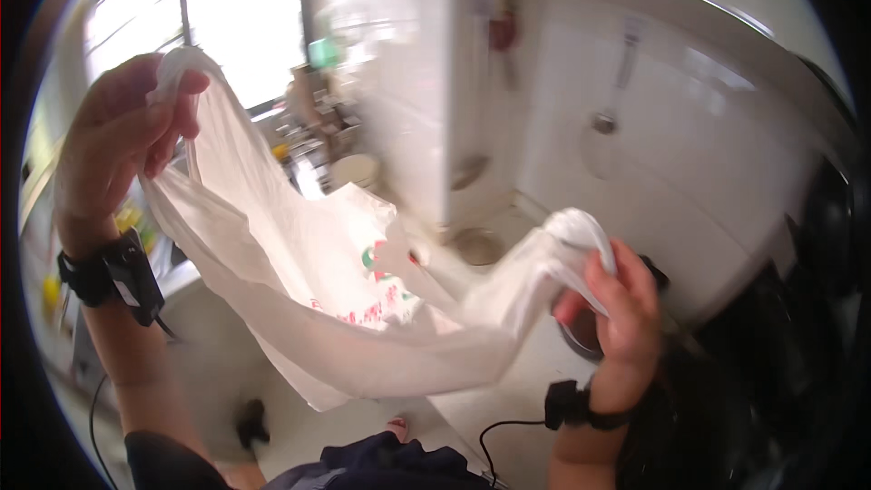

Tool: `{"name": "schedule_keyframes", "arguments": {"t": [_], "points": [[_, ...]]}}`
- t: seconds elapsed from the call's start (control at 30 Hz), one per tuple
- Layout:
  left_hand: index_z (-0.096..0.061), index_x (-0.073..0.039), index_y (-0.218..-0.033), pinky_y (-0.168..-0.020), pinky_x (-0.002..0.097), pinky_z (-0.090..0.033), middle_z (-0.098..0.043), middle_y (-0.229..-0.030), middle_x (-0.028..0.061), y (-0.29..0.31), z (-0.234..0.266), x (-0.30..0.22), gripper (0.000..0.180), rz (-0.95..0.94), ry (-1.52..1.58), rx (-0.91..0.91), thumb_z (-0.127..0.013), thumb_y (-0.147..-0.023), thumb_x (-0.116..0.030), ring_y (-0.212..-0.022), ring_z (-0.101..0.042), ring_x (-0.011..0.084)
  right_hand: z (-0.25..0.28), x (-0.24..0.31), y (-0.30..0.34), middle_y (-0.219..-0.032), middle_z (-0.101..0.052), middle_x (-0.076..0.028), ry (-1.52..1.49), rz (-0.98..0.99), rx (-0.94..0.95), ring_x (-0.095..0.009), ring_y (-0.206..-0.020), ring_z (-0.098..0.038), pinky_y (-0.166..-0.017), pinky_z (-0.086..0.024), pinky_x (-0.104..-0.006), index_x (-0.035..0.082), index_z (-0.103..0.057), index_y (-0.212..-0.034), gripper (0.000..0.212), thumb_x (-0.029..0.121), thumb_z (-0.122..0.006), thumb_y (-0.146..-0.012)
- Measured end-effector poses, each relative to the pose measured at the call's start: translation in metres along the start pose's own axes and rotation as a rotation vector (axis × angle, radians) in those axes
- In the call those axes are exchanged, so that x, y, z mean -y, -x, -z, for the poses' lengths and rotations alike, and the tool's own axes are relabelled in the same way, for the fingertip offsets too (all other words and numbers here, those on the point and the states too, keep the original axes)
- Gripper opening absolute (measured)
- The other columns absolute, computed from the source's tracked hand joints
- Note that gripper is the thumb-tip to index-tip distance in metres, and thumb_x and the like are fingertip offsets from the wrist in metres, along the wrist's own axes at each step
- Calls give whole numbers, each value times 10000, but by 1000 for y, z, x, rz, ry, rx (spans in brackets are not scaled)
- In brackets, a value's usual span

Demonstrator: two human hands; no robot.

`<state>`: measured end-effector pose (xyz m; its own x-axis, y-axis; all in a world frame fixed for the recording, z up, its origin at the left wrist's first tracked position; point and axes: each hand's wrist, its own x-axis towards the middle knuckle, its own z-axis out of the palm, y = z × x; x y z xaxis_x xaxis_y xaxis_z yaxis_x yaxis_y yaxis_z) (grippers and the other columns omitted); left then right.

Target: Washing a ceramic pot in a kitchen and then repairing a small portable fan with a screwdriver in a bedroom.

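A white plastic carrier bag (299, 308) with red and green print hangs stretched between my two hands, its mouth spread wide. My left hand (122, 132), raised at the upper left, has its fingers closed round one handle loop. Lower down on the right, my right hand (626, 308) pinches the other handle between thumb and fingers. The bag sags in the middle and its inner side shows. Whether anything lies at its bottom I cannot make out.
Behind the bag is a white tiled corner where a ladle (605, 118) hangs on the wall. A round lid (476, 246) lies on the counter. A pale round container (355, 170) stands among blurred items below the window (245, 18). Dark glossy surfaces (762, 381) fill the right.
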<state>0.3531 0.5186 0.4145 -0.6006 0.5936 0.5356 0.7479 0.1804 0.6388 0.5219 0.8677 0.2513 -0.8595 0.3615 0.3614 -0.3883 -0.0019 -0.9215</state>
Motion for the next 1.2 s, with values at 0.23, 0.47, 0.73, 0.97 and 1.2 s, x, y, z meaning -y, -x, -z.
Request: {"name": "schedule_keyframes", "arguments": {"t": [0.23,0.47,0.73,0.97,1.2], "points": [[-523,-50,-1157,-508,255,-473,-557,-681,53,224,-6,31,294,359,360,-631,-487,-911,-208,-556,-543,138,-99,-10,42,-748,-612,-129,454,-154,713,-237,-653,-595,-584,-482,-306,-35,-565,-910,194,98,-604,-775],[-538,6,-978,-632,391,-462,-590,-771,201,473,-88,17,261,1120,-458,-419,-595,-802,-177,-737,-602,327,-201,-153,103,-749,-591,-139,638,562,1142,-236,-644,-578,-582,-450,-328,-8,-567,-907,149,109,-604,-823],[-507,38,-905,-680,433,-457,-576,-821,233,678,-175,-97,182,1538,-347,-605,-482,-823,-122,-786,-574,396,-288,-328,247,-710,-615,-61,360,-511,1269,-91,-604,-524,-524,-403,-231,-8,-592,-850,189,179,-576,-873],[-545,-37,-1002,-722,395,-461,-562,-922,188,778,-211,-195,214,1598,-501,-949,-484,-815,-121,-856,-563,358,-419,-384,373,-687,-600,-75,620,-104,1815,-129,-596,-506,-527,-411,-282,-58,-599,-815,237,171,-631,-763],[-573,-60,-913,-692,404,-469,-549,-820,139,821,-247,-268,144,1836,-902,-1267,-491,-819,-134,-790,-567,317,-512,-340,525,-755,-626,-137,586,255,2337,-204,-697,-554,-652,-443,-334,-41,-614,-914,327,248,-631,-764]]}}
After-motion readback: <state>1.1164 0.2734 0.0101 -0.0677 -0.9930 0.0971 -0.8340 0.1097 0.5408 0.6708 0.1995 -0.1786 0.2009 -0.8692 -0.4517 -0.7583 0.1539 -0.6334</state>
